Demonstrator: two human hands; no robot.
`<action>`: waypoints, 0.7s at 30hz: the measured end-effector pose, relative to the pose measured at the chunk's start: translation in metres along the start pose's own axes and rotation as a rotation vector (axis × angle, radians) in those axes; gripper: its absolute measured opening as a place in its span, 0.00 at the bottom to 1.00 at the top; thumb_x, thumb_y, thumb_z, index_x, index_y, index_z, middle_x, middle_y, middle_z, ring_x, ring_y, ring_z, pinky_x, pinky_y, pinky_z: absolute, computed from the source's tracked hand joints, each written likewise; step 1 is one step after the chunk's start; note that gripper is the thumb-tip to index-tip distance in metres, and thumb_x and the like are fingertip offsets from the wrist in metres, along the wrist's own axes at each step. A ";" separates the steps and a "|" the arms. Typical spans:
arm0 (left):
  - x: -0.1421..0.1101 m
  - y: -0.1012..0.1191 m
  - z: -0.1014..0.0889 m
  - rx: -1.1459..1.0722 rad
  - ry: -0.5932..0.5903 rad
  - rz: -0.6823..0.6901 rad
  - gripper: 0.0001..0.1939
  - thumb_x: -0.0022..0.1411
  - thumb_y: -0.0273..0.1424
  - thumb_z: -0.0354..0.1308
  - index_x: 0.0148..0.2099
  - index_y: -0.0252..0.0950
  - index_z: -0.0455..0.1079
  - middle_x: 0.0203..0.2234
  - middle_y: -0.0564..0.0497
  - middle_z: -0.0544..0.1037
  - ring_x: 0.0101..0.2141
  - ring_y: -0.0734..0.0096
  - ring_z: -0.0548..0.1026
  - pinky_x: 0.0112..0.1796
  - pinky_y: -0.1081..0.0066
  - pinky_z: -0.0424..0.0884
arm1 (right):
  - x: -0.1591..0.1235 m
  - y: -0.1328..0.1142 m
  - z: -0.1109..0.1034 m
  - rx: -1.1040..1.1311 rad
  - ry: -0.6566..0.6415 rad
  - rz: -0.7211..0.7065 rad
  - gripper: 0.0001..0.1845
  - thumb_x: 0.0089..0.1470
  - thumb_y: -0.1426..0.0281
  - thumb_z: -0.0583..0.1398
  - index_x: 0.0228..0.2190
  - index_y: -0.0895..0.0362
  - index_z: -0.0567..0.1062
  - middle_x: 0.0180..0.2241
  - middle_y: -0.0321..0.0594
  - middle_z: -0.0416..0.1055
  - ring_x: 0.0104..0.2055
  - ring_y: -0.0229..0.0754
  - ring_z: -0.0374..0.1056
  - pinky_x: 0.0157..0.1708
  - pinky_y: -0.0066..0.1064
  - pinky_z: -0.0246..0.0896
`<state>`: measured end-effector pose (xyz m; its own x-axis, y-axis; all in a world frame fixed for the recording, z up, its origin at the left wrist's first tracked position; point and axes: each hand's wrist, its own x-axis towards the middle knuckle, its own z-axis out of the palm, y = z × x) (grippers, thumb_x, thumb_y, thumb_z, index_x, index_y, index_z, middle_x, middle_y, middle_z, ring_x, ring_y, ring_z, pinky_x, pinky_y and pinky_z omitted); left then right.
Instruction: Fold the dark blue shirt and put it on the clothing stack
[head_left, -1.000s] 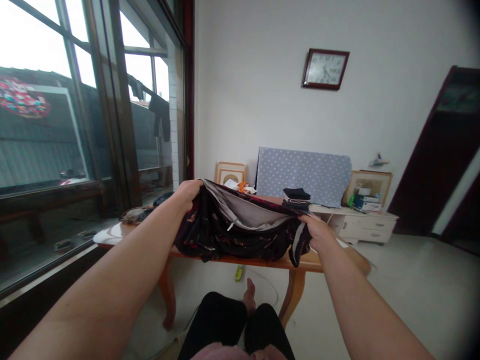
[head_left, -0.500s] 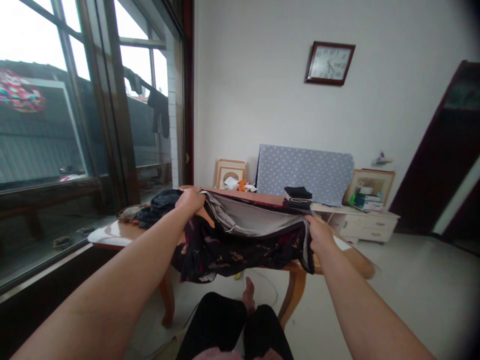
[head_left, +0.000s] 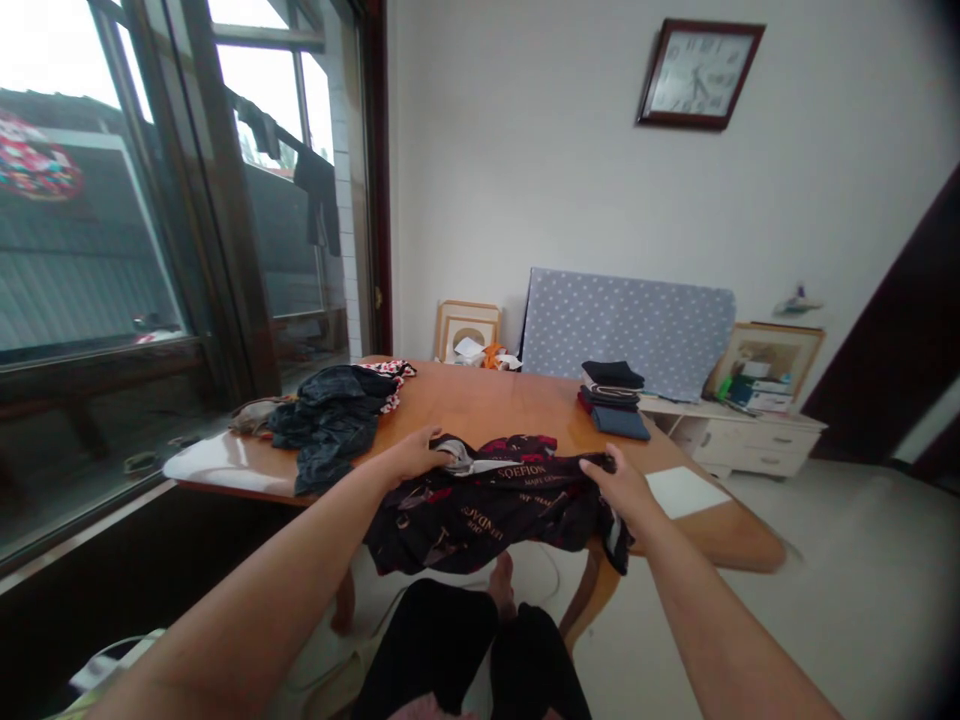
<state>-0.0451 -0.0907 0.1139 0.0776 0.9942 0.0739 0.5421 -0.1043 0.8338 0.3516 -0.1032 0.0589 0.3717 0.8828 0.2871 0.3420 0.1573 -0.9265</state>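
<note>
A black garment [head_left: 480, 515] with pale lettering and dark red patches is stretched between my hands over the table's near edge, its lower part hanging below the tabletop. My left hand [head_left: 414, 457] is closed on its upper left corner, where a bit of grey lining shows. At the upper right corner my right hand [head_left: 621, 482] pinches the cloth between thumb and fingers. What kind of garment it is I cannot tell. The wooden table [head_left: 480, 395] lies beneath and beyond it.
Left on the table lies a heap of dark crumpled clothes [head_left: 330, 410] with a red-and-white patterned piece. A stack of folded clothes [head_left: 613, 395] stands at the back right. A white sheet [head_left: 686, 492] lies at the right. Glass windows [head_left: 90, 250] line the left side.
Both hands have come down and nearer with the garment. Its wide grey-lined opening has closed into a flatter strip, and the lettered outside now faces up. The view has shifted slightly.
</note>
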 end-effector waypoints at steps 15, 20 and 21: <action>0.006 0.057 -0.020 0.122 0.321 0.208 0.16 0.57 0.35 0.57 0.45 0.39 0.78 0.34 0.47 0.81 0.40 0.57 0.78 0.41 0.65 0.71 | -0.026 -0.068 -0.007 -0.226 -0.722 0.095 0.09 0.42 0.68 0.64 0.29 0.56 0.78 0.27 0.36 0.76 0.32 0.45 0.72 0.35 0.32 0.64; -0.035 0.105 -0.053 -0.557 0.178 0.245 0.12 0.51 0.35 0.67 0.36 0.34 0.76 0.23 0.52 0.76 0.23 0.72 0.72 0.25 0.76 0.67 | -0.044 -0.122 -0.040 0.406 -0.927 0.216 0.21 0.46 0.65 0.66 0.44 0.55 0.77 0.38 0.41 0.78 0.38 0.47 0.74 0.41 0.37 0.67; -0.040 0.108 -0.057 -0.561 0.127 0.235 0.11 0.49 0.33 0.68 0.34 0.34 0.76 0.21 0.53 0.75 0.21 0.75 0.70 0.23 0.77 0.64 | -0.045 -0.127 -0.042 0.442 -0.968 0.214 0.21 0.45 0.66 0.67 0.44 0.55 0.78 0.38 0.42 0.78 0.39 0.48 0.74 0.43 0.38 0.67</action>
<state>-0.0376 -0.1405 0.2321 0.0228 0.9450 0.3263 -0.0026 -0.3263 0.9452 0.3281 -0.1816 0.1735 -0.5183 0.8549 -0.0251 -0.0624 -0.0671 -0.9958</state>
